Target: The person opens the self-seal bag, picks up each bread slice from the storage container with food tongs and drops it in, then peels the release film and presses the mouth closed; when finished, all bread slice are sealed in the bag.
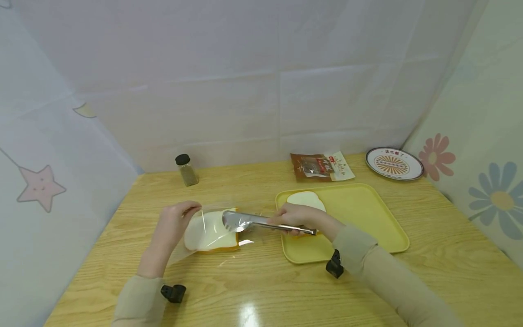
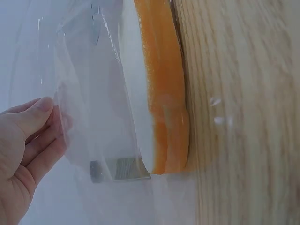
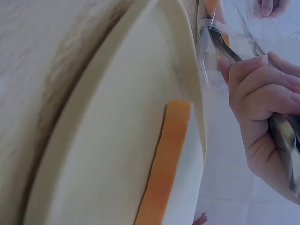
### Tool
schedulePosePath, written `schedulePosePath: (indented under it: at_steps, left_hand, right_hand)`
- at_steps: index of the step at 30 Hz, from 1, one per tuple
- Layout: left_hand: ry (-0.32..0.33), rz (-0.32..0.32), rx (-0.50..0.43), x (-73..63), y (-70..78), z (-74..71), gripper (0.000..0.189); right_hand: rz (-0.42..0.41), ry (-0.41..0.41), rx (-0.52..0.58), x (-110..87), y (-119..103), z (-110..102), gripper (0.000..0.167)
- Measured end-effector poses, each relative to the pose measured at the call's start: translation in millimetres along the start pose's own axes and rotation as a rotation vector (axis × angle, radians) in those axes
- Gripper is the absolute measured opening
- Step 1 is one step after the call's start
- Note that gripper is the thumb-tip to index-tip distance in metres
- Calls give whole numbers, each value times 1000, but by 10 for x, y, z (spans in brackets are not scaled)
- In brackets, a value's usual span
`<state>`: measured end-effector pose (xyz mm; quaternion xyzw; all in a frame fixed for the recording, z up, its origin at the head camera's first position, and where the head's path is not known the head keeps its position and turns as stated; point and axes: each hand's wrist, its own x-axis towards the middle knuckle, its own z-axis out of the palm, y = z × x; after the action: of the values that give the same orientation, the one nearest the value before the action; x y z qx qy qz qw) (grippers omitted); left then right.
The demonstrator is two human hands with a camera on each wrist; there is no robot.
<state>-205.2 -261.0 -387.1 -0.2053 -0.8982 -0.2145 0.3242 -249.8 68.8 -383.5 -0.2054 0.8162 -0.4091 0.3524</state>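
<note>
My left hand (image 1: pixel 173 225) pinches the edge of a clear plastic bag (image 2: pixel 103 108), lifting that film off the bread. Inside the bag lies a slice of bread (image 1: pixel 200 234) with an orange crust, flat over the table. Metal tongs (image 1: pixel 255 220) are gripped in my right hand (image 1: pixel 301 216), fingers wrapped round the handles in the right wrist view. Their tips reach left into the bag and overlap the slice's right end. Below the right hand, a second bread slice (image 1: pixel 305 198) rests on the left side of a yellow tray (image 1: pixel 363 222), partly hidden by that hand.
A jar with a black lid (image 1: pixel 188 171) stands at the back left of the wooden table (image 1: pixel 245 281). Behind the tray lie a brown and white food packet (image 1: pixel 322 166) and a patterned plate (image 1: pixel 394 163) close to the wall. Cloth-covered walls bound the table.
</note>
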Motion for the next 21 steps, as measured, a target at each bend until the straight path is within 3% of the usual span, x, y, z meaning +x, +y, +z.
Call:
schedulePosePath:
  at_steps: [6,21]
  left_hand:
    - [-31,-1,-2,-9,0,-8,8]
    - [-224,-81,-59,-71,55,23,11]
  right_hand:
    - [9,57,27,-174,186,-77,49]
    - [-37,119,244,-933,575,-164,52]
